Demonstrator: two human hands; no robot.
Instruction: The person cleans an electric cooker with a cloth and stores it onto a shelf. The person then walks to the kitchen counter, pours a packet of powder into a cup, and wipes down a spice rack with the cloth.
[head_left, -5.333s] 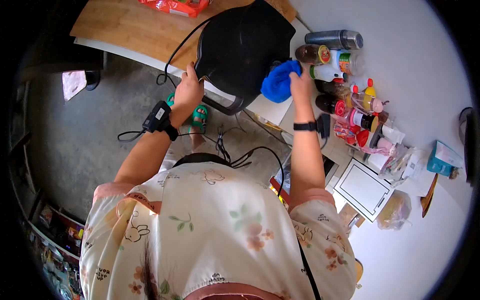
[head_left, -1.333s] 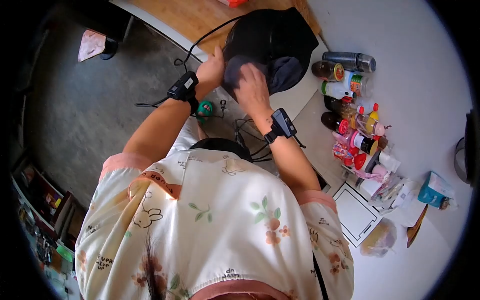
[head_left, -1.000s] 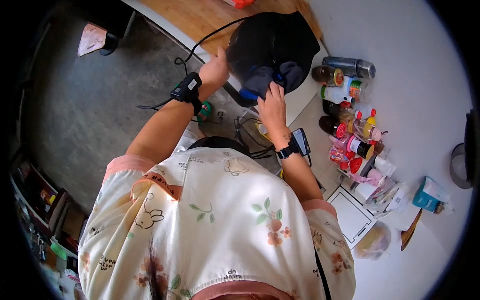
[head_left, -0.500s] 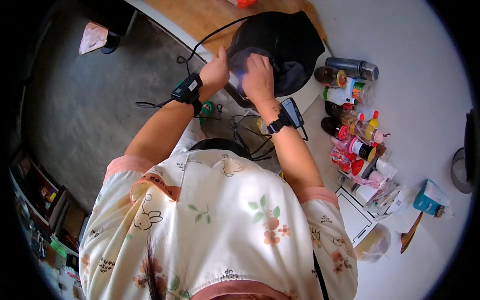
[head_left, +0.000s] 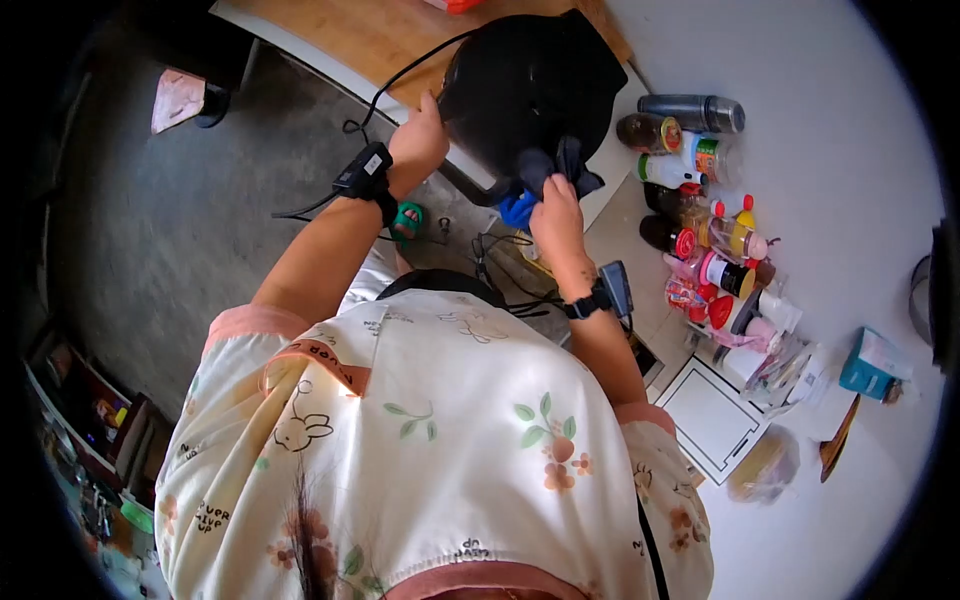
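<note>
A large round black appliance with a cord (head_left: 535, 85) stands tilted at the edge of the wooden-topped counter. My left hand (head_left: 420, 140) is closed at its left rim, the fingertips partly hidden. Bunched in my right hand (head_left: 560, 220) is a dark cloth (head_left: 570, 165), at the appliance's lower right edge. Something bright blue (head_left: 517, 208) shows just left of those fingers; whether it belongs to the cloth I cannot tell. A black cable (head_left: 400, 80) runs from the appliance's top left down past my left hand.
Several bottles and jars (head_left: 700, 220) crowd the right side along the wall, with a grey thermos (head_left: 695, 113) at the far end. Loose cables (head_left: 490, 262) hang below the appliance. A white framed panel (head_left: 710, 418) and a teal box (head_left: 868, 362) lie to the right.
My right hand has come out from the appliance's inner side, drawing the dark cloth down and right. The appliance now shows more of its black surface, and the blue thing has come into sight.
</note>
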